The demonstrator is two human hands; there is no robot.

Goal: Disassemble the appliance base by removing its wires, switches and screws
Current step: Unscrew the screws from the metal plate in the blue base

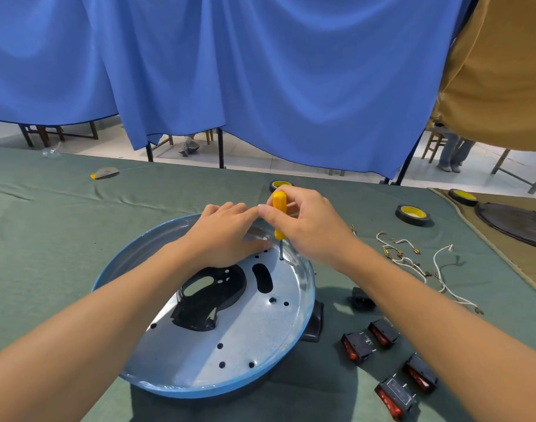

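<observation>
The round appliance base [230,339], blue-rimmed with a silvery inside and a black plastic insert [212,293], lies on the green cloth. My left hand [224,236] rests flat on its far inner edge. My right hand [303,229] grips a yellow-handled screwdriver [279,214] upright, with its tip in a hole [281,257] near the far rim. Several black rocker switches with red faces [385,354] lie to the right of the base. White wires with brass terminals [413,260] lie beyond them.
Three rolls of black tape lie at the back: [413,215], [463,197] and one behind my right hand [279,184]. A small black part [361,300] sits right of the base. A dark round plate [516,223] lies on the brown cloth at the right. Blue curtain behind the table.
</observation>
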